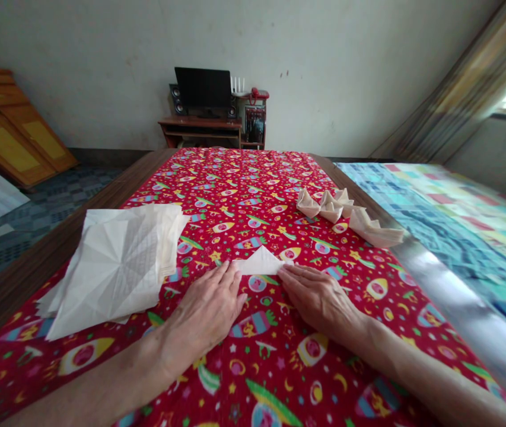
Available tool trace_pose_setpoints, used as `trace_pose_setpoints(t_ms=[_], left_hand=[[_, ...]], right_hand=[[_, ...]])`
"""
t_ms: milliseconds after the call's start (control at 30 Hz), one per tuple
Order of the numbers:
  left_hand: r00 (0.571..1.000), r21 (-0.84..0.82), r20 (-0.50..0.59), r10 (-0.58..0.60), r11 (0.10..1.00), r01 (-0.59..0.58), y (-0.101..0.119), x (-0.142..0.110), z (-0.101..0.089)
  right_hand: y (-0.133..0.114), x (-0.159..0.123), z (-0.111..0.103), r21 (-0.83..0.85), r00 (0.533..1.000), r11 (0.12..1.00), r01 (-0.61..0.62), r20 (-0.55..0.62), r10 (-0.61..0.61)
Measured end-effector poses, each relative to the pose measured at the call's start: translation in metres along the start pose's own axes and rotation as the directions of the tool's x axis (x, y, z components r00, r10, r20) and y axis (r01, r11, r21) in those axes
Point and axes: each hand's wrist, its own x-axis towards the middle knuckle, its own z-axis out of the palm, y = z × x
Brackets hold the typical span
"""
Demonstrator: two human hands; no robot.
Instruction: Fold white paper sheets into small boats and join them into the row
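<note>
A small white sheet of paper (260, 262), folded to a flat strip with a triangular peak in its middle, lies on the red patterned cloth (253, 222). My left hand (210, 305) rests palm down with its fingers stretched out, their tips on the paper's left end. At the right end, the extended fingers of my right hand (319, 296) press down in the same way. Both hands lie flat rather than wrapped around anything. The fingertips cover the two ends of the strip.
A stack of creased white paper sheets (114, 267) lies to the left. Several folded paper boat-like shapes (330, 204) stand on the right. Beyond the table are a monitor (203, 88) on a desk, a wooden cabinet (16, 127) and a bed (439, 201).
</note>
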Motion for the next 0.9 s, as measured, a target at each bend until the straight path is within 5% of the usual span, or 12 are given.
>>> trace_pose_setpoints(t_ms=[300,533,900], left_hand=[[0.999,0.044,0.03,-0.022,0.999,0.02,-0.012,0.005,-0.012],[0.995,-0.042,0.06,-0.083,0.995,0.086,-0.032,0.016,-0.018],[0.994,-0.174,0.023,-0.107,0.979,0.109,-0.041,0.022,-0.013]], right_hand=[[0.007,-0.007,0.008,0.051,0.996,0.995,-0.085,-0.003,0.085],[0.008,0.021,0.006,-0.044,0.987,0.992,-0.115,0.104,0.119],[0.026,0.03,0.012,0.057,0.995,0.997,-0.052,0.089,0.047]])
